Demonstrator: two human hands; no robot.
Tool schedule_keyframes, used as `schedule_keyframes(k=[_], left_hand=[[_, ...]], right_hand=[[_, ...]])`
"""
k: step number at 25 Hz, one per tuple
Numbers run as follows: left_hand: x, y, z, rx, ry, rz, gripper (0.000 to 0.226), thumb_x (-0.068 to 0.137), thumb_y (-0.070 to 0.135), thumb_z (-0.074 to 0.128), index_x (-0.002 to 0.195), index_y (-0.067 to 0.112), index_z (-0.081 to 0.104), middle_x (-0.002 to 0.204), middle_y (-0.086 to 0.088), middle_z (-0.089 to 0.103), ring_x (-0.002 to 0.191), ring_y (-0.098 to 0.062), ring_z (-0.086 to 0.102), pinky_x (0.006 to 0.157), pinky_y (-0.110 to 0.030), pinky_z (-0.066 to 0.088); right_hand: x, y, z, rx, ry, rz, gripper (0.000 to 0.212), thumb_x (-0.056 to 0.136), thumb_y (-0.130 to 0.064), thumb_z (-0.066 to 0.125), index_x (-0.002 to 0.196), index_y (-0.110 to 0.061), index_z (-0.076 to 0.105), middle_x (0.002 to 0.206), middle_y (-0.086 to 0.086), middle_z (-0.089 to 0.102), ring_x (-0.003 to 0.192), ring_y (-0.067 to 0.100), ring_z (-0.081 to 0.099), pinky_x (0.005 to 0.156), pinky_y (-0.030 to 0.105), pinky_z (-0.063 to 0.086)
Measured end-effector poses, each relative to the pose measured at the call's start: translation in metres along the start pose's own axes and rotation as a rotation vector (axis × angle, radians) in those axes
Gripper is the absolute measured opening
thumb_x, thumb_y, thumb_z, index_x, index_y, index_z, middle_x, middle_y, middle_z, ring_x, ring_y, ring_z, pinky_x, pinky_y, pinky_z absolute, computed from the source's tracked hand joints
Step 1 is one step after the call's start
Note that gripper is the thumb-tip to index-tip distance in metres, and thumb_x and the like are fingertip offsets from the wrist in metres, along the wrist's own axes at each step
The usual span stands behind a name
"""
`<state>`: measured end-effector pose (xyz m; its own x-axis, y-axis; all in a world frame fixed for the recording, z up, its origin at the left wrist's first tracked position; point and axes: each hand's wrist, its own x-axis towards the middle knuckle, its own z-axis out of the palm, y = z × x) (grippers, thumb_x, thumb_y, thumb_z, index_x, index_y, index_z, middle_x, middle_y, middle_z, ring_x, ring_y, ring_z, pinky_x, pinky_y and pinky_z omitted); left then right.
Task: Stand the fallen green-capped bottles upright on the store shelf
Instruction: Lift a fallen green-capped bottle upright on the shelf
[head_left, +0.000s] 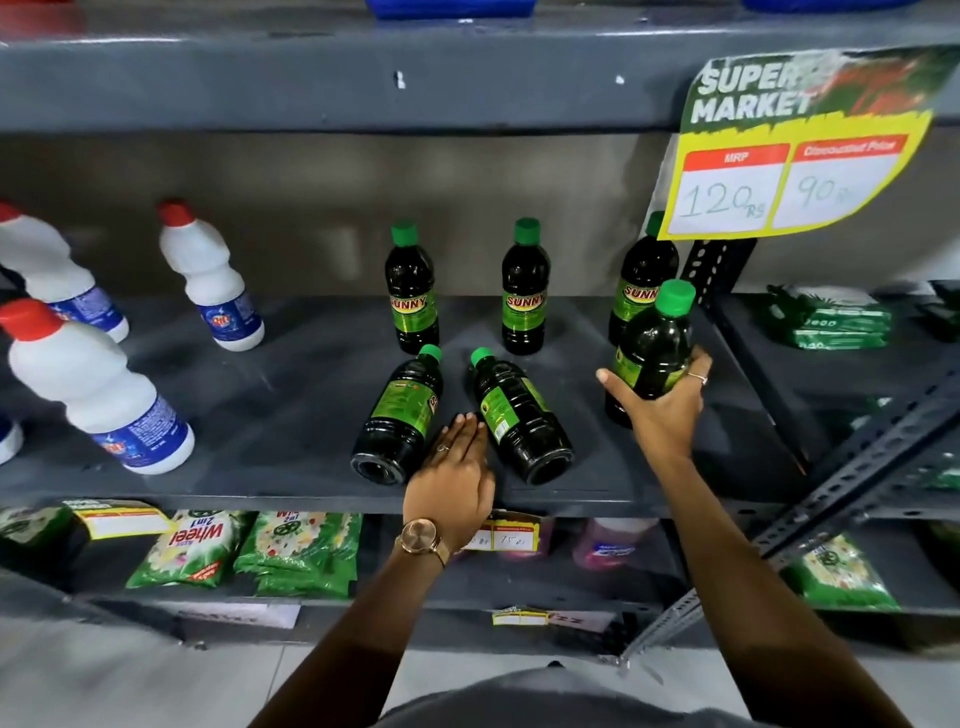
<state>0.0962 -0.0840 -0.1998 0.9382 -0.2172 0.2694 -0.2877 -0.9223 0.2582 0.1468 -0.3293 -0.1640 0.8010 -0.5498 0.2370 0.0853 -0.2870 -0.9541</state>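
Observation:
Two dark green-capped bottles lie on their sides on the grey shelf (291, 415), caps pointing to the back: the left fallen bottle (402, 410) and the right fallen bottle (514, 410). My left hand (457, 473) rests flat between them, fingers together, holding nothing. My right hand (660, 410) grips a fourth bottle (654, 348), upright, at the shelf's right side. Three bottles stand at the back: left standing bottle (412, 291), middle standing bottle (524, 291), and a third standing bottle (641, 280) partly hidden behind the held one.
White red-capped bottles (208, 275) stand on the shelf's left part. A price sign (789, 150) hangs from the shelf above at the right. A slotted upright post (711, 270) bounds the right side. Green detergent packs (301, 551) fill the shelf below.

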Motion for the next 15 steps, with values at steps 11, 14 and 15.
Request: schedule_keyframes(k=[11,14,15], left_hand=[[-0.002,-0.002,-0.004,-0.024,-0.009,0.001,0.051,0.093,0.029,0.035,0.141,0.015,0.035,0.152,-0.004,0.036,0.142,-0.018,0.028,0.112,-0.024,0.016],[-0.002,0.001,-0.004,-0.028,-0.001,-0.008,0.052,0.092,0.030,0.033,0.141,0.014,0.036,0.151,-0.005,0.037,0.142,-0.020,0.029,0.113,-0.028,0.023],[-0.002,0.002,-0.004,-0.031,0.002,-0.013,0.051,0.092,0.029,0.034,0.141,0.014,0.036,0.151,-0.006,0.038,0.141,-0.020,0.030,0.113,-0.029,0.025]], right_hand=[[-0.011,0.016,0.002,-0.025,-0.002,-0.038,0.083,0.060,-0.016,0.083,0.134,-0.015,0.045,0.118,0.007,0.058,0.104,0.022,0.060,0.086,0.028,0.052],[-0.011,0.018,-0.002,-0.064,0.071,-0.071,0.082,0.055,-0.021,0.091,0.126,-0.010,0.052,0.115,0.009,0.061,0.108,0.029,0.060,0.090,0.033,0.051],[-0.009,0.014,0.001,-0.118,0.129,-0.064,0.089,0.049,-0.028,0.094,0.124,-0.005,0.052,0.118,0.014,0.058,0.111,0.033,0.056,0.095,0.040,0.047]])
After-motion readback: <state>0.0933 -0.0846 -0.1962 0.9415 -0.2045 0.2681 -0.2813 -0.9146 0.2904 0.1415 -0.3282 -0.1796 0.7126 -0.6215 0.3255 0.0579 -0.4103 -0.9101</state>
